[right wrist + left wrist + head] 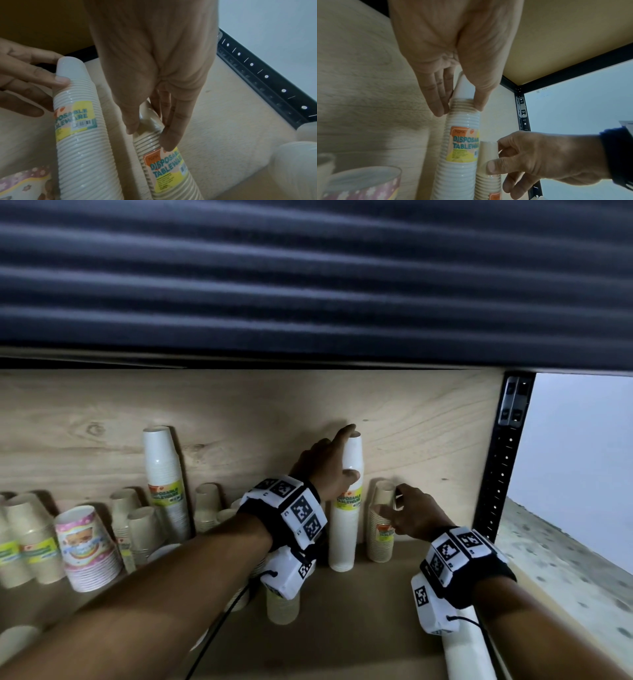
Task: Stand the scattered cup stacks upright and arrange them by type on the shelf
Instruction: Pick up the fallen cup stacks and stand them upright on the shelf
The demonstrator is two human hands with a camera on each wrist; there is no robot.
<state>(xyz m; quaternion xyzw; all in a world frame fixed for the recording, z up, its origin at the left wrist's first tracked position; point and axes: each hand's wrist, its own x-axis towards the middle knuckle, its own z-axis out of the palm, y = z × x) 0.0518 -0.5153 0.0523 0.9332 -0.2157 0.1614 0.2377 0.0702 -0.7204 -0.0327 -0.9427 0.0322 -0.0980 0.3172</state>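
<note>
Shelf [394, 594]: a plywood board with a plywood back panel [239, 405] and a black perforated post [503, 460] at its right end; I reach in with both hands.
White stack [346, 529]: the tall sleeve of white cups stands upright near the back panel, right of centre, its yellow label facing me.
Second white stack [164, 474]: upright well to the left, leaning slightly against the back panel.
Tan stack [380, 529]: a shorter sleeve of tan cups stands upright just beside the white stack, on its right, between it and the post.
Printed stack [89, 549]: pink patterned cups, upright at the left, among more tan stacks [30, 539].
Lying stack [469, 655]: a white sleeve on its side at the shelf's front, below my right wrist.
Left hand [329, 467]: clamped on the top of the white stack, thumb on the near side, fingers [436, 94] on the far side, the cup's top poking up between them.
Right hand [411, 515]: pinching the top cup of the tan stack, thumb [493, 166] on the near side, fingertips curled round the other.
Hands: near each other, not touching, each on its own stack's top.
</note>
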